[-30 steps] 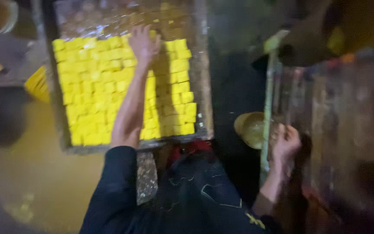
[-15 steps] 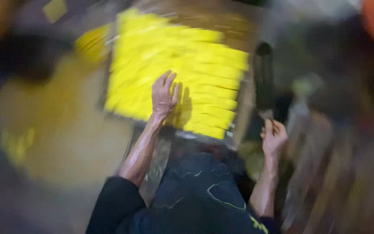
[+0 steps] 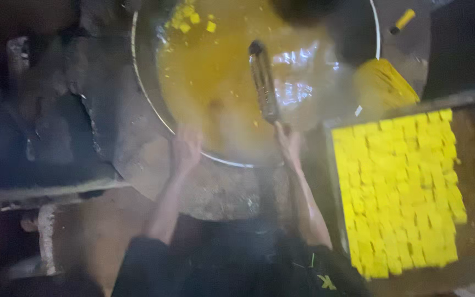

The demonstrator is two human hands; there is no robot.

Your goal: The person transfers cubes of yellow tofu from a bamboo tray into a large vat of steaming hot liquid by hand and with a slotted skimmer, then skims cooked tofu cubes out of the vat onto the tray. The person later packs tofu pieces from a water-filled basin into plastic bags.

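Observation:
A big round wok [image 3: 144,104] full of yellow-brown oil sits in front of me, with a few yellow cubes [image 3: 185,16] floating at its far side. My right hand [image 3: 288,144] grips the handle of a long dark utensil [image 3: 263,82] that reaches over the oil. My left hand [image 3: 185,149] hovers at the wok's near rim, fingers spread, holding nothing. At the right lies a wooden tray [image 3: 468,110] packed with several rows of yellow cubes [image 3: 399,192].
A yellow strainer-like tool [image 3: 383,82] lies between the wok and the tray. A dark, sooty stove surface [image 3: 56,126] surrounds the wok at the left. The picture is blurred and dim.
The view has swung from the tray to the wok. My left hand has left the yellow cubes and moved to the wok's rim. My right hand now holds the utensil over the oil.

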